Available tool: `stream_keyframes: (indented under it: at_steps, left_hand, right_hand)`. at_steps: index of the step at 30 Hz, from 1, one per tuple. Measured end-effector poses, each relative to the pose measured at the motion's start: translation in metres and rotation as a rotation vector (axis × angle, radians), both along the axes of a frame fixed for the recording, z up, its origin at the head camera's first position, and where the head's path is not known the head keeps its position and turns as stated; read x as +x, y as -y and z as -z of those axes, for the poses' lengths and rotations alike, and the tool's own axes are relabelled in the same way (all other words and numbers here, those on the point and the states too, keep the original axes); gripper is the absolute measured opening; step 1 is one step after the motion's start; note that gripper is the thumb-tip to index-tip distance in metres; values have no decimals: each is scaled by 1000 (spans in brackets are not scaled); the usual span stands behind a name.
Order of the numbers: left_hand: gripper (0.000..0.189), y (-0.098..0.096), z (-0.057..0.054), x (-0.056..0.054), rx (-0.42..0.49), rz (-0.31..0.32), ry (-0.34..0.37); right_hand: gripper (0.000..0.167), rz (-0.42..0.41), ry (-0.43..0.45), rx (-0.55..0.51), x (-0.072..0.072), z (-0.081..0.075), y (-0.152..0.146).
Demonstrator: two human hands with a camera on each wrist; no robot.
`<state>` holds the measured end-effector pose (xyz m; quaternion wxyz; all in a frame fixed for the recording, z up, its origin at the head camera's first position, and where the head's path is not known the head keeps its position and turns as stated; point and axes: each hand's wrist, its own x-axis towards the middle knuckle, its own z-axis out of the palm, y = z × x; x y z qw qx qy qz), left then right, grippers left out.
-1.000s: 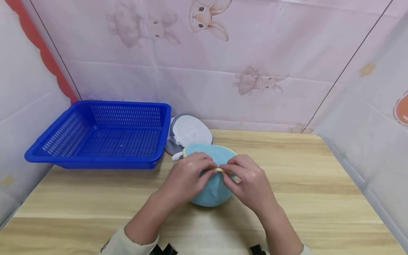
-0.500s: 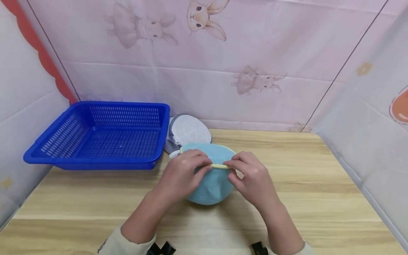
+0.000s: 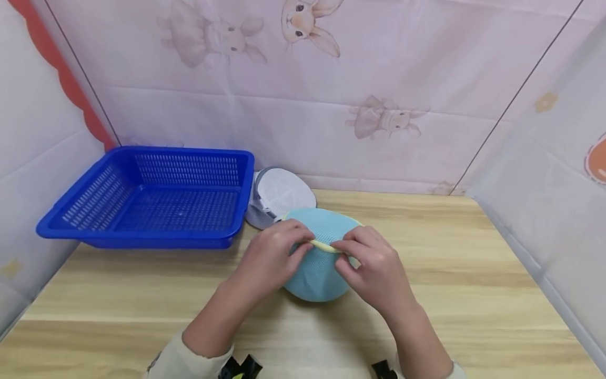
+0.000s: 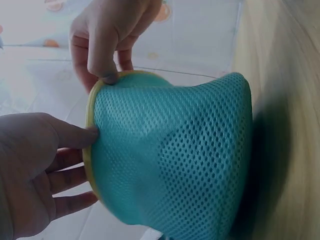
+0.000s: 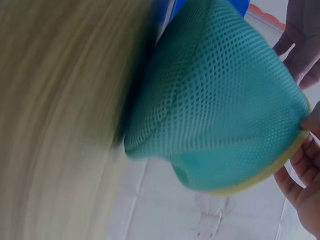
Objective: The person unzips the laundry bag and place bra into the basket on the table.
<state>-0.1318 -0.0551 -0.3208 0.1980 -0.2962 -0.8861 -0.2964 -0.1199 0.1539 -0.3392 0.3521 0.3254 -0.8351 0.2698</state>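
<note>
A light-blue mesh laundry bag [image 3: 316, 281] with yellow edging stands on the table in front of the person. My left hand [image 3: 274, 255] pinches the yellow edge [image 3: 324, 246] between thumb and fingers, and my right hand [image 3: 374, 266] pinches the same edge a short way to the right. A short stretch of the edging runs between the two sets of fingertips. In the left wrist view the bag's mesh wall [image 4: 170, 150] bulges out below the edge. From the right wrist, its rounded base [image 5: 150, 115] shows close to the table. The inside of the bag is mostly hidden.
A blue plastic basket [image 3: 142, 243] stands at the back left. Between it and the bag lies a white mesh bag [image 3: 286, 190] with grey trim, partly covered by the blue one. A printed curtain [image 3: 293, 126] hangs behind the wooden table [image 3: 464, 284].
My fingertips have moved apart along the yellow edge, so more edging shows between them. The edge now slants down to the right, and the bag's white tab has gone out of sight behind my left hand.
</note>
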Motion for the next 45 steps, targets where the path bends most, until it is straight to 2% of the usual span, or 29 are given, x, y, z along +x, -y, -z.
stream_keyframes:
  at_steps: [5, 9, 13, 23, 34, 40, 45]
  left_hand:
    - [13, -1, 3, 0, -30, 15, -6]
    - [13, -5, 4, 2, -18, 50, -35]
    - [12, -8, 4, 3, -7, 56, -51]
    - [9, -5, 1, -1, 0, 28, -66]
    - [10, -3, 0, -2, -11, 6, -43]
    - [11, -6, 3, 0, -36, 54, -51]
    - [9, -8, 8, 0, -21, 80, -100]
  right_hand:
    - [22, -2, 30, 7, 2, 1, 2]
    - [19, -15, 41, 16, 3, 0, 5]
    - [17, -17, 47, 27, 2, -2, 6]
    - [15, 18, 49, 32, -4, 1, -4]
    - [15, 56, 48, 57, -9, 3, -9]
    - [13, 36, 21, 55, -6, 5, -3]
    - [14, 13, 26, 55, -3, 6, 5]
